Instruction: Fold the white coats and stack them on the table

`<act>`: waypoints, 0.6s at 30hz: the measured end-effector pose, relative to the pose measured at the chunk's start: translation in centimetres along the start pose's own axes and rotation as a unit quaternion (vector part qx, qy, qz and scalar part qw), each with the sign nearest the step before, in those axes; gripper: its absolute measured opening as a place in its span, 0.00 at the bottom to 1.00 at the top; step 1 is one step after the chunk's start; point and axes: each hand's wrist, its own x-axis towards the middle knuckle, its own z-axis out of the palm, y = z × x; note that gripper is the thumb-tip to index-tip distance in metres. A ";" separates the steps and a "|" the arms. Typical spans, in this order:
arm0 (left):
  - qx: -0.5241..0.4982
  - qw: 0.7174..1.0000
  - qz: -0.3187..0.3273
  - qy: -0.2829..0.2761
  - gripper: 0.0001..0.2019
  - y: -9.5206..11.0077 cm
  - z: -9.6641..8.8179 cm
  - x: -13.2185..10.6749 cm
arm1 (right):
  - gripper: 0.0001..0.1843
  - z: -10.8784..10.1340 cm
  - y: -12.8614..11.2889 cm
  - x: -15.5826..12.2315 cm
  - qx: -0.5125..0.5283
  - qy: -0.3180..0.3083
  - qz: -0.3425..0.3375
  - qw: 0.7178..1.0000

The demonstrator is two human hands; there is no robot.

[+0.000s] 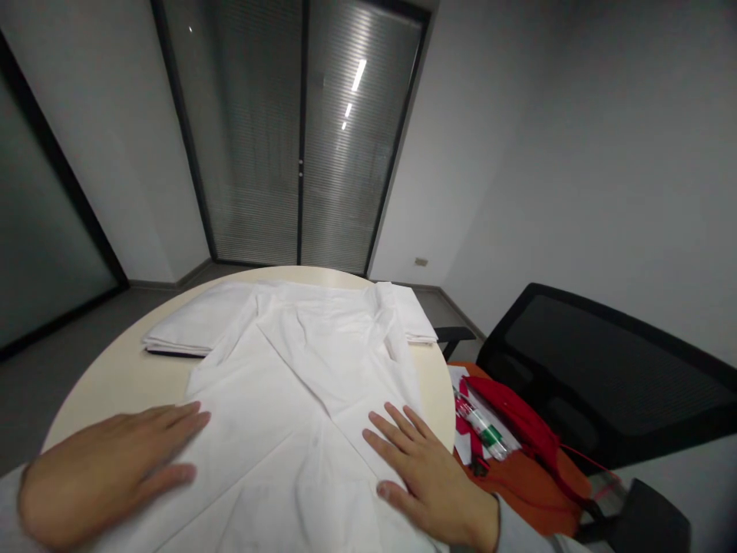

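Palm down at the near edge of a round table (86, 407), a person's left hand (109, 465) and right hand (429, 472) flank a white garment (311, 453) spread across the top. The left hand, slightly blurred, has its fingers close together and its thumb set apart, tips over the garment's left side; whether they press on the cloth cannot be told. The right hand lies flat on the garment's right side, fingers a little apart, thumb out wide, clamped on nothing. Pale sleeves (512, 530) reach both wrists.

The garment runs from the near edge toward the far side of the table, creased, with a long diagonal line down its middle. Folded white cloth (199, 315) juts out on both sides of its far end, a thin dark edge showing beneath on the left; whether it is one piece or two is hidden.

To the right, a black mesh-backed chair (610, 376) with an orange seat (518, 499) holds a red bag (512, 403), a clear bottle (487, 430) with a green mark, and white paper (462, 447). Beyond the table stand glass panels (259, 153) in dark frames, light strips reflected in the right one, beside a pale wall (461, 115).
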 end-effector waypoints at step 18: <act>0.002 0.989 0.096 -0.114 0.33 5.7 10.0 20.1 | 0.34 1.1 7.3 6.8 -0.080 0.113 0.098 0.985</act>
